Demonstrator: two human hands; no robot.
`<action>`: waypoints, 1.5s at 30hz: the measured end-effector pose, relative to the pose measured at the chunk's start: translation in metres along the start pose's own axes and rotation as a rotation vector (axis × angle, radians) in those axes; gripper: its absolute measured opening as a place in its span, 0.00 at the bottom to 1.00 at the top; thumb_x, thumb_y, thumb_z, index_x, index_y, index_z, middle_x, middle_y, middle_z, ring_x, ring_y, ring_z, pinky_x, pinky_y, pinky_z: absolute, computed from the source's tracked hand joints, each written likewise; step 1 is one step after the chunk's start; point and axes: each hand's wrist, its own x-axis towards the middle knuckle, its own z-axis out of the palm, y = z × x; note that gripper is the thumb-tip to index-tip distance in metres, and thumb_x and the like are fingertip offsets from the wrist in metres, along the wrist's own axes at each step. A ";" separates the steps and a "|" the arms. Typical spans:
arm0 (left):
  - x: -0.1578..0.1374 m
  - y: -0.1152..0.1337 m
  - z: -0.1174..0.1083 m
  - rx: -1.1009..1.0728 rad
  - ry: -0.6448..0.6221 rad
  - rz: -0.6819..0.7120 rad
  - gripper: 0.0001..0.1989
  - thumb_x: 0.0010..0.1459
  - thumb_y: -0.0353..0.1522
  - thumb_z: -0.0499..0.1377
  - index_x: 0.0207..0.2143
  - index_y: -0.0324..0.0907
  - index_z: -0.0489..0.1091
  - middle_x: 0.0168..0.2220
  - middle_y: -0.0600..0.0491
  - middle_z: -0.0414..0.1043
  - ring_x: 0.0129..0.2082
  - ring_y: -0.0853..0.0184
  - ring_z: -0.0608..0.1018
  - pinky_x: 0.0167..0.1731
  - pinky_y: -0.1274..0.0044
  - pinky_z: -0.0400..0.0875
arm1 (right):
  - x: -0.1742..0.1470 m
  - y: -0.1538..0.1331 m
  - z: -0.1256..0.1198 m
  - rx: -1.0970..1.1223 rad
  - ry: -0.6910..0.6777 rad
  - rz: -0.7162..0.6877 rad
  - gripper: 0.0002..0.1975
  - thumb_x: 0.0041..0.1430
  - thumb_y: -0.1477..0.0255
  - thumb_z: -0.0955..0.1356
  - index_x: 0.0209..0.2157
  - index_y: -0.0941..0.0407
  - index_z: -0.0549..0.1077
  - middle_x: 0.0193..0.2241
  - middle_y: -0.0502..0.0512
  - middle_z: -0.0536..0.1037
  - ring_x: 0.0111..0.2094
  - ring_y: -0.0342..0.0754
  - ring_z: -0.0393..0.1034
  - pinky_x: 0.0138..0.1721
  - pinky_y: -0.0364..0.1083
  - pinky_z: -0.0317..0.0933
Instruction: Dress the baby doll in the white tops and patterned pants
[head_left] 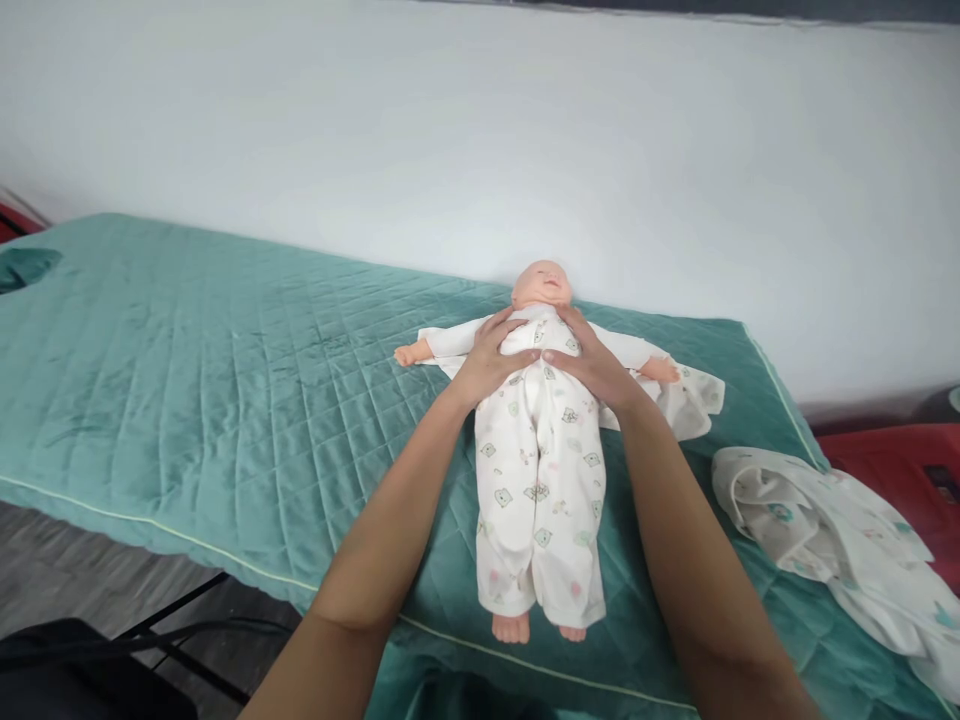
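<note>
A baby doll (541,285) lies on its back on a green quilted cover (247,400), its head toward the wall and its bare feet toward me. It wears white printed trousers (536,490) pulled up to the chest, and its arms stretch out sideways in white sleeves. My left hand (491,360) rests on one side of the doll's chest, fingers spread. On the other side lies my right hand (592,360), also with fingers apart. The two thumbs nearly meet at the middle of the chest. White printed cloth (694,400) spreads out from beneath the doll's arm at the right.
A crumpled white printed cloth (840,540) lies at the right edge of the bed, partly hanging over. Beside it stands a red plastic stool or chair (900,465). A white wall (450,140) closes off the far side. Black metal legs (180,605) show at lower left.
</note>
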 end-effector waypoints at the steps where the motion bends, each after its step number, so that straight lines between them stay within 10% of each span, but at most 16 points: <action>1: -0.001 0.001 0.000 -0.007 0.004 0.002 0.27 0.55 0.44 0.66 0.56 0.52 0.71 0.71 0.53 0.53 0.72 0.57 0.54 0.72 0.61 0.48 | 0.000 0.000 0.000 0.003 -0.004 -0.007 0.42 0.55 0.48 0.72 0.67 0.45 0.60 0.71 0.52 0.54 0.73 0.61 0.39 0.72 0.63 0.37; 21: -0.011 0.000 0.009 0.084 0.087 0.252 0.09 0.61 0.38 0.63 0.43 0.46 0.77 0.64 0.50 0.66 0.66 0.60 0.65 0.69 0.62 0.56 | -0.017 0.000 0.007 -0.028 0.161 -0.016 0.17 0.51 0.64 0.77 0.35 0.52 0.67 0.65 0.54 0.63 0.67 0.59 0.53 0.67 0.63 0.45; 34: -0.016 0.004 0.001 0.369 0.073 0.484 0.09 0.65 0.39 0.57 0.42 0.46 0.75 0.63 0.48 0.65 0.65 0.58 0.64 0.66 0.60 0.59 | -0.037 -0.015 0.029 -0.360 0.412 -0.463 0.14 0.61 0.71 0.69 0.24 0.52 0.62 0.28 0.51 0.71 0.34 0.50 0.66 0.37 0.50 0.60; 45: -0.030 0.002 0.008 0.528 0.188 0.537 0.12 0.68 0.36 0.48 0.42 0.45 0.70 0.42 0.46 0.74 0.45 0.58 0.72 0.47 0.64 0.67 | -0.041 -0.020 0.023 -0.424 0.276 -0.129 0.17 0.61 0.59 0.68 0.24 0.53 0.65 0.24 0.50 0.72 0.28 0.48 0.65 0.33 0.47 0.54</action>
